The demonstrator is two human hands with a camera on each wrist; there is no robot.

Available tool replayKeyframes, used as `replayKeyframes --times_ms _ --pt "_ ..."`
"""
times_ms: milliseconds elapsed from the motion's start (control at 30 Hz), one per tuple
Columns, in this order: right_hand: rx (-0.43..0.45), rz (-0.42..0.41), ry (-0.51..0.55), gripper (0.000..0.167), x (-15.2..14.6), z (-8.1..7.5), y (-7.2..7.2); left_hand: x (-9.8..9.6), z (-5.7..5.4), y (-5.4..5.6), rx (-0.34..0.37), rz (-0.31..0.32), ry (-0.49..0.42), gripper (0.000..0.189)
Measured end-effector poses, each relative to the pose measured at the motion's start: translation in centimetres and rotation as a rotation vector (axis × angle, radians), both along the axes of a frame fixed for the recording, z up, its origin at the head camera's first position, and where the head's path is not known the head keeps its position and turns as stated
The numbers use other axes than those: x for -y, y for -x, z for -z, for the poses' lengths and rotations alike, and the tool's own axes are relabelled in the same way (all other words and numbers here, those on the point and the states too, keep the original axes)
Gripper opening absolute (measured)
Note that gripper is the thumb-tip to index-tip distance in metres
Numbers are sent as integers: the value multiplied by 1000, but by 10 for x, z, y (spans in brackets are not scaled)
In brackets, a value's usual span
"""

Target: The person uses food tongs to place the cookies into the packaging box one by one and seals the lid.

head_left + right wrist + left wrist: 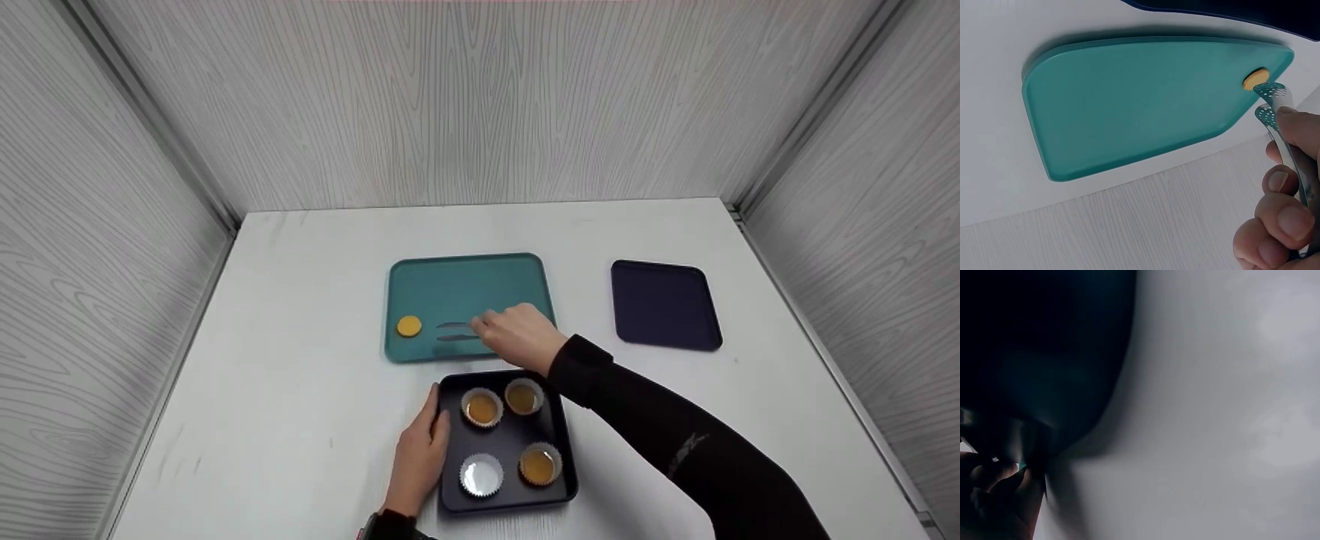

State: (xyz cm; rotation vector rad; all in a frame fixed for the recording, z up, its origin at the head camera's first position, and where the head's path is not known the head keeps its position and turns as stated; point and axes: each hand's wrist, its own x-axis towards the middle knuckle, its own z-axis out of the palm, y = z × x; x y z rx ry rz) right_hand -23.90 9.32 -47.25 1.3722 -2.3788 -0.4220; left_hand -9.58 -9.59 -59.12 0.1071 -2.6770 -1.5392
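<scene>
Our left hand (421,454) held the pan (508,439) by its left rim. Our right hand (519,336) gripped tongs (1266,117), tips spread just right of the disc (409,326), which lay by the tray's (469,285) near-left corner, wide worktop (300,360) stretching from there to the left wall (97,225).

On the tabletop (292,405), the pan (511,436) sits nearest me, with my left hand (420,454) against its left side and four cups (481,475) in it, two behind and two in front, discs (482,409) lying in both rear cups and the front right one. Just behind the pan lies the large tray (465,289), a single disc (409,326) in its front left corner, and above the tray, to that disc's right, are the tongs (456,337) in my right hand (519,334). The small tray (666,306) lies apart, to the large tray's right.
</scene>
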Motion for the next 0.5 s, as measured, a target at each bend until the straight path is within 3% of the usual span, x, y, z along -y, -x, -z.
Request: replayKeyframes --times_ms 500 --pt "-9 28 -54 21 19 15 7 -1 -2 3 11 13 7 52"
